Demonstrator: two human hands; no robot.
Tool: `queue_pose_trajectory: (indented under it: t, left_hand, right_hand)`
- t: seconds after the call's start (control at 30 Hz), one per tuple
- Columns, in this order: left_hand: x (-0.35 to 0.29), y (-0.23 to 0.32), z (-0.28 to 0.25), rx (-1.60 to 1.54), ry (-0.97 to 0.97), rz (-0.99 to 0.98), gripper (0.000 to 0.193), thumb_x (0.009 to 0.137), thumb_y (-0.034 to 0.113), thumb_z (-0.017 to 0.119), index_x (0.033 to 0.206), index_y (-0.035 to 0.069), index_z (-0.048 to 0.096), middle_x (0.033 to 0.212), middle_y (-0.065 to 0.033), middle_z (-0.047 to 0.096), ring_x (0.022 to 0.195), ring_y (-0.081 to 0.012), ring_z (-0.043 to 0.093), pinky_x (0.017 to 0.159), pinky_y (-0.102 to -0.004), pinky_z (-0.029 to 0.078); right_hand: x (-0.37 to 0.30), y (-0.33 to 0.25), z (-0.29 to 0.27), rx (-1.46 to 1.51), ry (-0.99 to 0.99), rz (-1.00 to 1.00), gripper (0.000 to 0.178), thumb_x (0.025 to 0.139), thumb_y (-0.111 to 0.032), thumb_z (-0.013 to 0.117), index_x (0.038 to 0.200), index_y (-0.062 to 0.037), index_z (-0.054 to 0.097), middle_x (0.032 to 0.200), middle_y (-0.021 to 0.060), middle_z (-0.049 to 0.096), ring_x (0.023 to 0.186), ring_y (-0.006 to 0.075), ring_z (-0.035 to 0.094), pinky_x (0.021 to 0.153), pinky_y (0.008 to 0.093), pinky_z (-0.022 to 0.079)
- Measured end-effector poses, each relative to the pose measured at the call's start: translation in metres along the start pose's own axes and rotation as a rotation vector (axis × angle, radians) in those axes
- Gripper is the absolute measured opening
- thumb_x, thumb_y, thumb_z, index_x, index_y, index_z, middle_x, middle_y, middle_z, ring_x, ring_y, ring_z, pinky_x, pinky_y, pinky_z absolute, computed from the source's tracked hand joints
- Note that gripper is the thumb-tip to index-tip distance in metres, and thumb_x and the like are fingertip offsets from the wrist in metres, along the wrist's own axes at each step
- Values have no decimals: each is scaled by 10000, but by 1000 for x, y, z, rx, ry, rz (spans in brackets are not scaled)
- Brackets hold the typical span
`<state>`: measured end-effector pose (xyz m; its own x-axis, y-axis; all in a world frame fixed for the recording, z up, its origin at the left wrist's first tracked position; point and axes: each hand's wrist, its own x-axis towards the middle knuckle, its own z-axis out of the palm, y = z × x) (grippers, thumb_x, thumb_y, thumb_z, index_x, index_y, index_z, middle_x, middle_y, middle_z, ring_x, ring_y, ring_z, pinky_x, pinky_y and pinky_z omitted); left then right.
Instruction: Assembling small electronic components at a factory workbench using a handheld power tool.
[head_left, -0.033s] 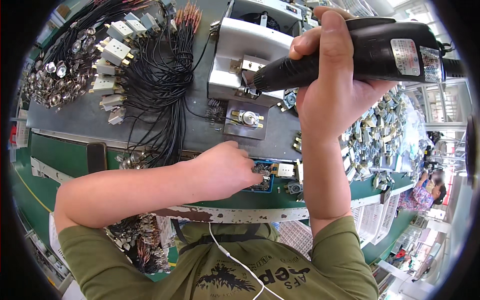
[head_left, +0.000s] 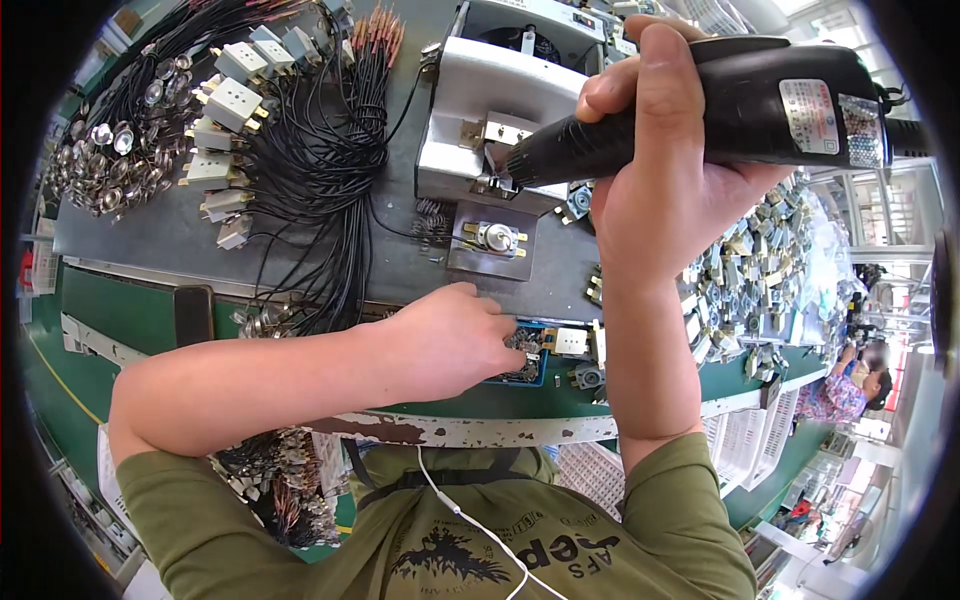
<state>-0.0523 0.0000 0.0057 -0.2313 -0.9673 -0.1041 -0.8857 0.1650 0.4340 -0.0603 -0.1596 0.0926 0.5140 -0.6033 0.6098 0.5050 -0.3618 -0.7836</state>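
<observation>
My right hand (head_left: 650, 190) is wrapped round a black electric screwdriver (head_left: 760, 105) with a cable at its rear. The screwdriver's nose points left, in front of a white metal machine housing (head_left: 470, 95) and beside a small bracket on it. My left hand (head_left: 455, 340) reaches across to a small blue tray (head_left: 543, 370) of tiny metal parts. Its fingers are curled down at the tray, and whatever they pinch is hidden. Between the hands and the housing, a round white-centred fitting with brass terminals (head_left: 497, 238) sits on a metal block (head_left: 475, 268), a black wire running to it.
Bundled black wires (head_left: 340, 180) with pale square connectors (head_left: 232, 103) cover the left of the bench, beside shiny metal cups (head_left: 122, 138). Many switch-like parts (head_left: 745, 260) are heaped at right. A spring (head_left: 430, 220) lies by the block. A phone (head_left: 194, 315) is near the left edge.
</observation>
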Motion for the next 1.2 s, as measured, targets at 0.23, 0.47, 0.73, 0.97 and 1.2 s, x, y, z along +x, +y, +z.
queue_pose_trajectory:
  t: [0.23, 0.47, 0.73, 0.97, 1.2]
  left_hand:
    - [1, 0, 7, -79, 167, 17, 169, 799, 135, 655, 957, 76, 649, 851, -81, 634, 840, -266, 663, 738, -411, 521]
    - [-2, -1, 3, -129, 171, 18, 161, 792, 99, 648, 937, 34, 623, 856, -105, 633, 857, -293, 667, 769, -424, 533]
    - [-17, -16, -34, -1, 394, -74, 113, 828, 98, 676, 932, 59, 662, 857, -91, 662, 853, -285, 677, 798, -412, 525]
    - [-32, -34, -45, 36, 564, -233, 128, 847, 159, 747, 895, 91, 650, 829, -47, 649, 839, -256, 654, 779, -389, 494]
    - [-32, -40, -41, 45, 568, -270, 134, 849, 161, 754, 873, 101, 636, 836, -35, 647, 867, -243, 650, 779, -390, 486]
  right_hand:
    - [-13, -21, 23, -15, 83, 69, 195, 935, 23, 699, 1090, 34, 580, 878, 107, 686, 600, 133, 641, 550, 259, 527]
    - [-10, -14, 32, 24, 185, 46, 245, 918, 40, 713, 1110, 25, 560, 889, 103, 693, 603, 131, 644, 554, 255, 535]
    - [-3, -17, 21, 97, -63, 122, 381, 857, 102, 754, 1158, 6, 542, 896, 84, 700, 685, 106, 667, 574, 233, 544]
    - [2, -12, 21, 51, -89, 25, 462, 844, 117, 753, 1219, 8, 508, 934, 95, 701, 774, 128, 690, 642, 243, 562]
    - [20, 26, 24, 100, -54, -190, 608, 837, 138, 742, 1324, 22, 397, 1003, 127, 691, 830, 153, 698, 685, 258, 573]
